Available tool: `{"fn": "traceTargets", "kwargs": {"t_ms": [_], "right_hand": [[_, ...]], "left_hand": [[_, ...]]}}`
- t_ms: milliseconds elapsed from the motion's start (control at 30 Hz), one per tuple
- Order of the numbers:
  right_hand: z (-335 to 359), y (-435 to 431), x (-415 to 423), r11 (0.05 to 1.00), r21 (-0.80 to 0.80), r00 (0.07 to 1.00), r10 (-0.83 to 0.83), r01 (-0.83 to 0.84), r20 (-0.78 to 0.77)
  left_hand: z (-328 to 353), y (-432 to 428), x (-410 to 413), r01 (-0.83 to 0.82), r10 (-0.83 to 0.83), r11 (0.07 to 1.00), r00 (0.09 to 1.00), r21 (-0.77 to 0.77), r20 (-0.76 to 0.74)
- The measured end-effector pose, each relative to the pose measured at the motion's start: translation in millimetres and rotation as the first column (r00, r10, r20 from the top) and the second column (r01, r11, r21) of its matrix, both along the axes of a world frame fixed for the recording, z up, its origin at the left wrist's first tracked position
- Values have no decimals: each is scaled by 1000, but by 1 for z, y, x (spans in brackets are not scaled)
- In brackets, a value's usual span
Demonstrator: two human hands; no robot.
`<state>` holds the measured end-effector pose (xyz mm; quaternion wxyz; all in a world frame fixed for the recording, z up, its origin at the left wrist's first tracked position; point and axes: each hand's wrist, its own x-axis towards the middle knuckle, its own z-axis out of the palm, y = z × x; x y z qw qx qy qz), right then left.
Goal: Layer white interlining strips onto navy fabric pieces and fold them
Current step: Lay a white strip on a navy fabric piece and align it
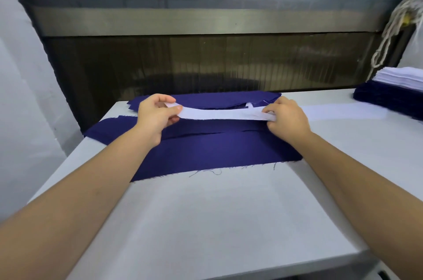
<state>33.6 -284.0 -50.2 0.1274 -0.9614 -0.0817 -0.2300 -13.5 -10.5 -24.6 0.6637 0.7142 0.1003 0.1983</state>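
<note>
A white interlining strip (223, 114) stretches between my two hands, just above the navy fabric. My left hand (155, 117) pinches its left end between thumb and fingers. My right hand (287, 118) pinches its right end. Below it lies a wide navy fabric piece (212, 150) with a frayed near edge, spread across the white table (206, 222). More navy pieces (219, 98) lie behind the strip, toward the machine.
A stack of navy pieces (386, 98) topped with white strips (400, 77) sits at the right rear of the table. A dark machine opening with a metal bar (206, 19) runs behind the table. A white cord bundle (398, 20) hangs at upper right.
</note>
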Motion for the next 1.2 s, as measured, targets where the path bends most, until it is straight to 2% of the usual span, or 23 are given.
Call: {"fn": "traceTargets", "kwargs": {"t_ms": [133, 333, 467, 533, 633, 700, 767, 867, 967, 1067, 1133, 1200], "right_hand": [[4, -6, -2, 998, -1, 997, 64, -64, -39], [8, -5, -9, 943, 59, 920, 333, -328, -206], [7, 1, -14, 898, 39, 867, 433, -438, -245], [7, 6, -17, 886, 102, 859, 464, -452, -218], [10, 9, -21, 897, 231, 912, 403, -376, -80], [15, 6, -23, 908, 309, 957, 287, -282, 32], [18, -2, -25, 901, 399, 985, 153, -172, 79], [18, -18, -25, 868, 496, 1000, 21, -18, -1], [16, -29, -27, 760, 637, 984, -19, 131, -179], [17, -34, -33, 639, 750, 957, 74, 171, -281], [19, -37, -36, 608, 777, 940, 143, 164, -311], [19, -40, -38, 617, 771, 907, 217, 159, -362]], "left_hand": [[0, 19, -10, 69, -66, 996, 997, 50, -46], [4, 44, -25, 183, -171, 980, 975, 73, -143], [1, 57, -29, 145, -122, 977, 981, 155, -148], [-1, 61, -29, 82, -60, 977, 992, 198, -112], [-7, 68, -29, -2, 11, 964, 999, 267, -31], [-8, 73, -30, -36, 35, 962, 999, 271, 7], [-9, 80, -32, -62, 61, 961, 998, 270, 11], [-7, 88, -37, 20, -2, 965, 998, 260, -67], [-5, 94, -45, 112, -76, 970, 983, 217, -165], [-8, 100, -53, 173, -126, 965, 964, 197, -233], [-11, 103, -57, 223, -164, 954, 947, 200, -277], [-13, 106, -60, 274, -191, 931, 929, 241, -317]]}}
